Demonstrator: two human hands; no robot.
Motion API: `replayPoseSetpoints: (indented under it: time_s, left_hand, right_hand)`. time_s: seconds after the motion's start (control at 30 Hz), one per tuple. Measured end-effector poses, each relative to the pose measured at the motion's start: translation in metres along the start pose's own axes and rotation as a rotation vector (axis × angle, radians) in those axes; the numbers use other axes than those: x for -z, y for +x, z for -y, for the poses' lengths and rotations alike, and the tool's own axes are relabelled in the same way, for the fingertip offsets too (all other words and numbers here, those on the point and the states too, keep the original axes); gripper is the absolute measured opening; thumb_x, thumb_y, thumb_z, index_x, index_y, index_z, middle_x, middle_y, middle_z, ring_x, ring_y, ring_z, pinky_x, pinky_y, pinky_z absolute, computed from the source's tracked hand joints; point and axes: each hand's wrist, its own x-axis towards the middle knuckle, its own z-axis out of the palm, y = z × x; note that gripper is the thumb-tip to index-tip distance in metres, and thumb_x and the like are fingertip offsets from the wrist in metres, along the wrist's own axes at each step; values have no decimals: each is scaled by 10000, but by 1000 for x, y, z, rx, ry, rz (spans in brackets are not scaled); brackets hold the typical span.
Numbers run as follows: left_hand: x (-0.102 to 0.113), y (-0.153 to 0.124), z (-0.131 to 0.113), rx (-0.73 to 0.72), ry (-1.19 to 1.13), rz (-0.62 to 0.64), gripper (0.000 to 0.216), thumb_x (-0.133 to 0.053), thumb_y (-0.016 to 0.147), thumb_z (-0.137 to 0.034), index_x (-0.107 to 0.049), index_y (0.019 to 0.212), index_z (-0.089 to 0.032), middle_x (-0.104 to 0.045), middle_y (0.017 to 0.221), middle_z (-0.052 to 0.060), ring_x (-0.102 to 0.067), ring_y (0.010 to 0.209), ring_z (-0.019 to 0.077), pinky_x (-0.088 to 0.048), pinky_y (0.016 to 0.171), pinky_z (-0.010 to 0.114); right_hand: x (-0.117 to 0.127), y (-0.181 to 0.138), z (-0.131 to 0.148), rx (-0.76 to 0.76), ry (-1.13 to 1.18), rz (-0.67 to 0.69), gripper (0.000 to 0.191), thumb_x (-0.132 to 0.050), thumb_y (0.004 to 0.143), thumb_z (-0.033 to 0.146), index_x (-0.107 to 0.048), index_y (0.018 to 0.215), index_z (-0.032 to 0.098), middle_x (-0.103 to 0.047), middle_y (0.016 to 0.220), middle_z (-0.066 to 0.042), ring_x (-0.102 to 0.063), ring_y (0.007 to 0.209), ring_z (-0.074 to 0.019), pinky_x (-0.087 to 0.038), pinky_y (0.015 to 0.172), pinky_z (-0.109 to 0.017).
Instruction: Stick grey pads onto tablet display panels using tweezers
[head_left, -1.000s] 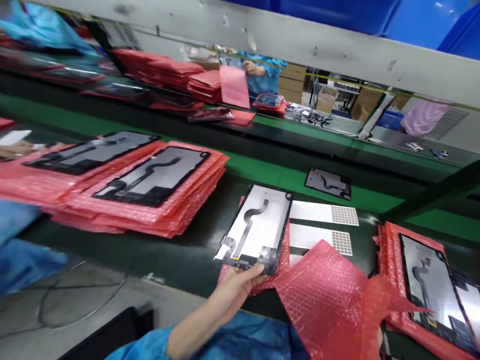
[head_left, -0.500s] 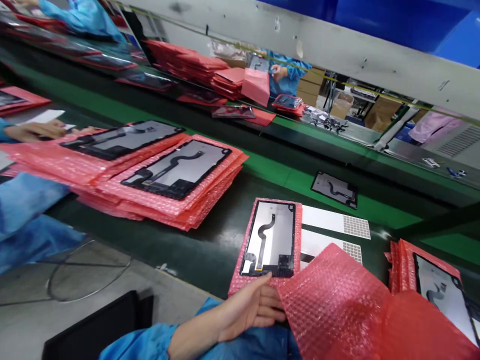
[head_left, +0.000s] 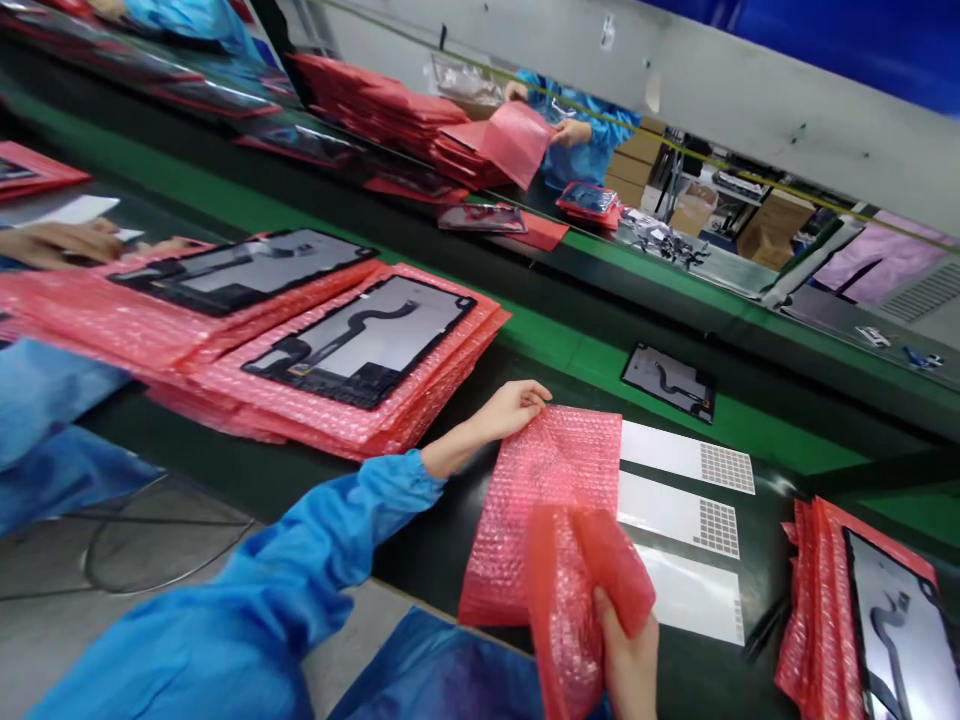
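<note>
My left hand (head_left: 511, 407) reaches forward and pinches the far left corner of a pink bubble-wrap sheet (head_left: 551, 470) lying flat on the dark belt. That sheet hides the screen panel that lay there. My right hand (head_left: 628, 665) at the bottom edge is closed on the near end of the pink bubble wrap (head_left: 581, 590), which is bunched and folded upward. Both sleeves are blue.
A stack of pink bubble wrap with two screen panels (head_left: 360, 340) lies to the left. White label sheets (head_left: 686, 455) sit right of the wrap. Another panel (head_left: 667, 380) lies on the green strip; a further stack (head_left: 877, 610) is at right. Other workers' hands (head_left: 64, 240) are nearby.
The bubble wrap was brought over the screen panel and now hides it. My left hand moved from the panel's near edge to the wrap's far corner. My right hand came into view.
</note>
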Motion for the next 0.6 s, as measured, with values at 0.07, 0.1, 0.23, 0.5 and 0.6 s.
replayPoseSetpoints:
  time_s: [0.07, 0.1, 0.23, 0.5, 0.6]
  left_hand:
    - [-6, 18, 12, -28, 99, -18, 256, -604, 771, -164, -741, 986, -180, -765, 881, 59, -717, 865, 211, -563, 899, 343]
    - [-10, 22, 17, -41, 147, -26, 290, -582, 787, -149, -742, 1027, -183, -765, 897, 57, -713, 876, 211, -554, 909, 341]
    - [-15, 24, 26, -66, 322, -19, 327, -562, 843, -114, -755, 1096, -190, -756, 911, 55, -710, 932, 226, -530, 964, 352]
    - [-48, 105, -19, 21, 498, -12, 381, -697, 1004, -414, -667, 1300, -175, -663, 1360, 118, -644, 1244, 280, -530, 1077, 525]
    - [-90, 153, -46, 130, 485, 64, 390, -711, 999, -432, -677, 1277, -161, -687, 1302, 114, -684, 1168, 267, -577, 1011, 493]
  right_hand:
    - [-4, 5, -2, -75, -6, -46, 576, -907, 703, 612, -846, 986, 114, -844, 1001, -139, -785, 950, -342, -619, 850, -395]
    - [-4, 5, -1, -101, -6, -76, 589, -901, 691, 625, -851, 984, 117, -846, 1011, -138, -788, 964, -345, -612, 859, -387]
    - [1, -1, 6, -124, -38, -147, 607, -901, 654, 640, -851, 943, 108, -845, 982, -148, -790, 915, -353, -610, 810, -392]
    - [5, -2, -1, -156, 8, -182, 642, -916, 571, 711, -824, 782, 111, -806, 745, -127, -753, 693, -317, -586, 622, -352]
    - [4, -6, -2, -186, 83, -228, 663, -917, 557, 739, -805, 746, 113, -779, 670, -110, -725, 602, -289, -568, 574, -338]
